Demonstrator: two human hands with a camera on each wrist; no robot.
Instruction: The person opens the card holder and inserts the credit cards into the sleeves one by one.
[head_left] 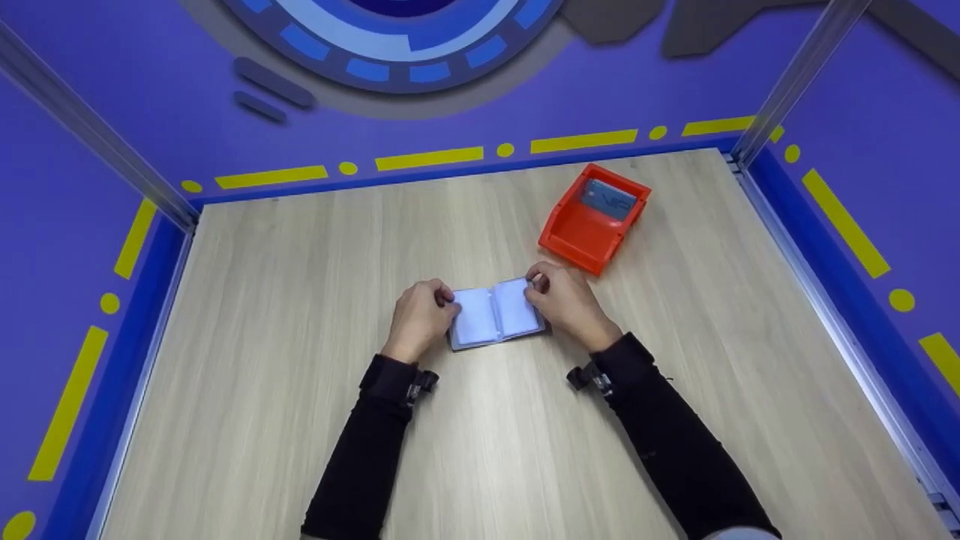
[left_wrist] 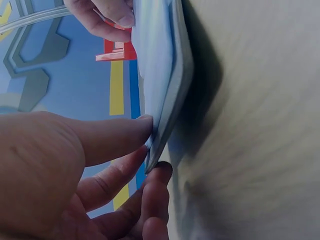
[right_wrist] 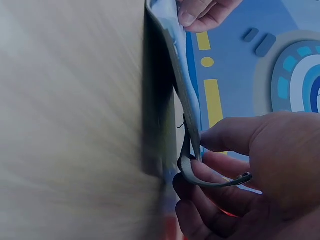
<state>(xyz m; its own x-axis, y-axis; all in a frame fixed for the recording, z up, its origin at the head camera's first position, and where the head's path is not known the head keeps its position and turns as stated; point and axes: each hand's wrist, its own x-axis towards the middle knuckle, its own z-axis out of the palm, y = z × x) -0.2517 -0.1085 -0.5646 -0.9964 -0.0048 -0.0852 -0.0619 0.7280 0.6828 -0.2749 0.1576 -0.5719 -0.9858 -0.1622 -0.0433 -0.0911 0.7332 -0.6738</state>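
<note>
The left hand (head_left: 424, 311) had its grip nearly closed, thumb and fingers pinching the edge of the wallet (head_left: 474, 319) farther from the bin (head_left: 583, 238). The right hand (head_left: 571, 306) had an equally narrow grip on the edge nearer the bin. Fingertips hid parts of both edges, and whether the wallet's underside touched the worktop (head_left: 300, 315) was hard to tell. The print on a gray card (head_left: 609, 199) inside the bin was unclear. Unfolded, the wallet was on the bin's near left side, showing pale sleeves, a middle crease and a dark border; a strap (right_wrist: 215, 185) curled against the right fingers.
</note>
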